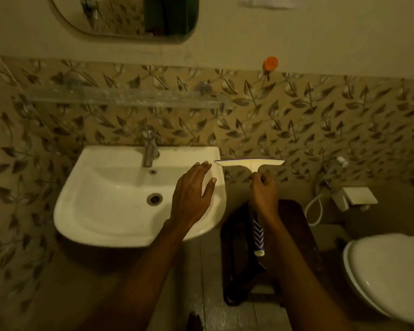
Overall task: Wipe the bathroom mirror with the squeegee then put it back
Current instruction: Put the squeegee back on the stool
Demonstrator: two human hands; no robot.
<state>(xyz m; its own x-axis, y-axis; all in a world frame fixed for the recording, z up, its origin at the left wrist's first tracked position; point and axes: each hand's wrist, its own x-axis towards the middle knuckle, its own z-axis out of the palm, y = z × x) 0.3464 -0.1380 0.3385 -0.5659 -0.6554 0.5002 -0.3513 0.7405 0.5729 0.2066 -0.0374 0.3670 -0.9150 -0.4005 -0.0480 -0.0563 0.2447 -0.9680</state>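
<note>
The squeegee point(249, 162) has a cream T-shaped head held level and a blue-and-white patterned handle pointing down toward me. My right hand point(264, 193) is closed around the handle just below the head, to the right of the sink. Beside it, my left hand point(191, 197) hovers over the sink's right rim with fingers spread, its fingertips near the left end of the blade and holding nothing. The mirror point(129, 15) hangs on the wall at the top left, well above both hands; only its rounded lower part shows.
A white sink point(101, 223) with a metal tap point(150, 149) sits at centre left under a glass shelf point(120, 97). A dark wooden stool point(294, 216) stands below my right hand. A white toilet point(387, 271) is at the right, an orange hook point(271, 63) on the wall.
</note>
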